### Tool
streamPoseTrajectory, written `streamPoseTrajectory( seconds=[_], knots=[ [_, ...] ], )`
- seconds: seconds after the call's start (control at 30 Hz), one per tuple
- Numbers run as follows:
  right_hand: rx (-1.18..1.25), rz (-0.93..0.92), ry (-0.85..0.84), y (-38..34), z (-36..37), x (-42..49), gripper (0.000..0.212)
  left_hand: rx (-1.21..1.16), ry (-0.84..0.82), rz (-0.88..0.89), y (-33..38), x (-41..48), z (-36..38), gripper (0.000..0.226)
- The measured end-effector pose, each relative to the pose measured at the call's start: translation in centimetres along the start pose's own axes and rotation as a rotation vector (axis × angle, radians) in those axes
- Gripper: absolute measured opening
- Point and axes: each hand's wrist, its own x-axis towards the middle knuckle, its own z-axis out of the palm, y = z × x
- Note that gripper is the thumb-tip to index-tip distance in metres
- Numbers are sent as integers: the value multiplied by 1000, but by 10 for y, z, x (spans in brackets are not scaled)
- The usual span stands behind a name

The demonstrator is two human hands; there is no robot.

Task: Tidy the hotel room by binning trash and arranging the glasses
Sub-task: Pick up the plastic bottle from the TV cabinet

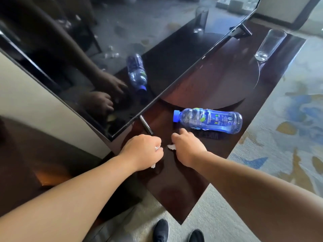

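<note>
Left grip is clamping its curled fingers round a wad of white paper, with bits poking out at the knuckles and under the heel of the hand. Its bare forearm is reaching in from the lower left, wrist straight and back of the hand turned up, low over the near end of the dark glossy counter. Right grip is hanging just beside it, palm down, with its forearm coming in from the lower right. Its fingers are bending down onto a small white scrap lying on the counter; I cannot tell whether they are pinching it or only touching it. One finger is stretching ahead, near a clear plastic bottle.

That bottle is lying on its side just beyond the hands, its blue cap pointing left toward the metal stand foot of a television, whose dark screen is mirroring hands and bottle. An empty glass is standing upright at the counter's far end, well apart. Patterned carpet is lying to the right, and black shoes are showing below the counter's edge.
</note>
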Motion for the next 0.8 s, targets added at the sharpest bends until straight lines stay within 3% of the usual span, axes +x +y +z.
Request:
streamPoseTrajectory(
  seconds=[0.1,0.2,0.4,0.57,0.67,0.8],
  knots=[
    [158,48,18,2,-7,-8,20,-68,-32,8,4,2,-7,16],
    [368,135,85,3,-27,-19,24,-142,14,61,15,7,-20,4],
    [887,325,176,1,-86,-46,17,-321,268,229,55,10,-48,31],
    [1510,264,69,3,-126,-75,17,-477,344,299,98,-3,-66,29],
    [1634,180,-11,12,-143,-91,23,-507,344,269,114,-10,-73,30],
    [1694,221,-91,32,-150,-99,19,-388,295,142,125,-15,-80,27]
  ],
)
